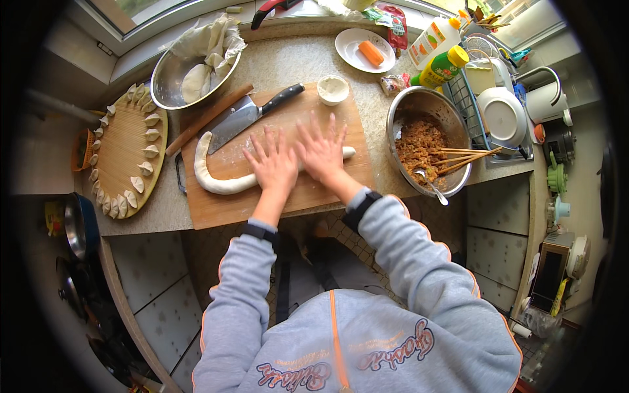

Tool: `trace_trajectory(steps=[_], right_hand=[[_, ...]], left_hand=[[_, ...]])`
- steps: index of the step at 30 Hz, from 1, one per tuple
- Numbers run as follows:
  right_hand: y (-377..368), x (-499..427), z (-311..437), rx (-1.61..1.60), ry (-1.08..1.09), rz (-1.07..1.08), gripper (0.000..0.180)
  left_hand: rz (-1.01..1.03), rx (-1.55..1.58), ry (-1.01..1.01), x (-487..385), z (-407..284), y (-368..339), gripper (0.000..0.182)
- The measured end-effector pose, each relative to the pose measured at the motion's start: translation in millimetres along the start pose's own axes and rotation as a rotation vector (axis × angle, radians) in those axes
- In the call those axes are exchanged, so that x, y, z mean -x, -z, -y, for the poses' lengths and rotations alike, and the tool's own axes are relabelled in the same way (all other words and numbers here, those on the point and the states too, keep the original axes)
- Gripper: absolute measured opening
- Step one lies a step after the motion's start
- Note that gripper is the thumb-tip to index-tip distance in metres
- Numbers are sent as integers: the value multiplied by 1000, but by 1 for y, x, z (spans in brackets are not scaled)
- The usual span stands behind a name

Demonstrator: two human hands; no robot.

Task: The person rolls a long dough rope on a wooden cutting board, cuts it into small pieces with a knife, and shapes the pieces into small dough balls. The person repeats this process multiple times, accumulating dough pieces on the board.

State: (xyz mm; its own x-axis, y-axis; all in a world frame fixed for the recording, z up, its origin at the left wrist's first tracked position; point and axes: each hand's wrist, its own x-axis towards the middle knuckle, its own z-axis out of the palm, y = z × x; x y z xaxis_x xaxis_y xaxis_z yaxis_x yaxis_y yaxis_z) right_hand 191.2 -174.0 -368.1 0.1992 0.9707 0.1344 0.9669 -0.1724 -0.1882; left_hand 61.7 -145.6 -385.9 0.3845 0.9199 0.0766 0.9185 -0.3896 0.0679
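A long rope of dough (228, 185) lies on the wooden board (314, 209), its left part curved upward. My left hand (274, 164) presses flat on it with fingers spread. Beside it my right hand (320, 152) also lies palm down across the dough, whose right end shows past it. Behind the hands are a cleaver (236, 123) with a black handle, a wooden rolling pin (209, 119) and a small bowl of flour (333, 90). The dough under both palms is hidden.
At left stands a round tray (128, 162) rimmed with dumplings. A steel bowl (159, 83) behind holds dough and cloth. On the right, another steel bowl (467, 184) holds filling, chopsticks and a spoon. A white plate (346, 49) with a carrot piece, bottles and a dish rack (464, 100) stand behind.
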Motion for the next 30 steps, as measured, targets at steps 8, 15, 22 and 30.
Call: trace_trajectory(steps=[8, 15, 22, 30], right_hand=[[14, 106, -17, -30, 123, 81, 57], [-8, -7, -20, 52, 41, -145, 55], [25, 105, -38, 19, 73, 155, 63], [-3, 2, -32, 16, 10, -18, 57]], left_hand=[[115, 67, -75, 92, 7, 33, 64], [-1, -39, 39, -13, 20, 4, 62], [65, 49, -73, 100, 28, 37, 62], [72, -61, 47, -2, 41, 21, 63]])
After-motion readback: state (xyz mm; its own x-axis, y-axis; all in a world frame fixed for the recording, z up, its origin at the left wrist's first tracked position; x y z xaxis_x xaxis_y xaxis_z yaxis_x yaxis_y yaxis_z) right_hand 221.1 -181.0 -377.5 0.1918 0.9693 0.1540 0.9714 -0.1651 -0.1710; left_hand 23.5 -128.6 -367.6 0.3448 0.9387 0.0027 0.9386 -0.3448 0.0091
